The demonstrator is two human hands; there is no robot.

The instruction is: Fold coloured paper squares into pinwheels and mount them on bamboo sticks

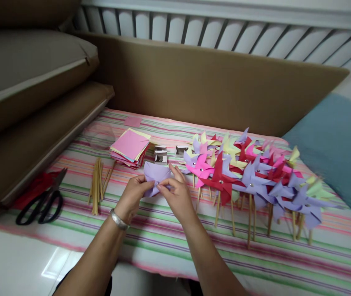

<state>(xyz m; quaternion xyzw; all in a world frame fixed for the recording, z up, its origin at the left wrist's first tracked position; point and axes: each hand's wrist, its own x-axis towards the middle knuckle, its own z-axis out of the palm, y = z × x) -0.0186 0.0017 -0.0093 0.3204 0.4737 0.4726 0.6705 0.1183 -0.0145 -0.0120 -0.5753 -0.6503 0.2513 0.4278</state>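
Observation:
Both my hands hold a lilac paper square (155, 174) that is partly folded, above a striped cloth (169, 234). My left hand (135, 196), with a silver bracelet on its wrist, grips the paper's lower left side. My right hand (177, 193) pinches its right side and centre with the fingertips. To the right lies a large pile of finished paper pinwheels (249, 174) on wooden sticks, in pink, red, lilac and yellow. A stack of coloured paper squares (130, 147) sits just behind my hands.
A bundle of wooden sticks (97, 183) lies left of my hands. Black scissors (41, 202) rest on red paper at the cloth's left edge. Small metal boxes (160, 155) stand behind the paper. A brown board (212, 82) backs the cloth, cushions sit left, a blue mat (338, 148) right.

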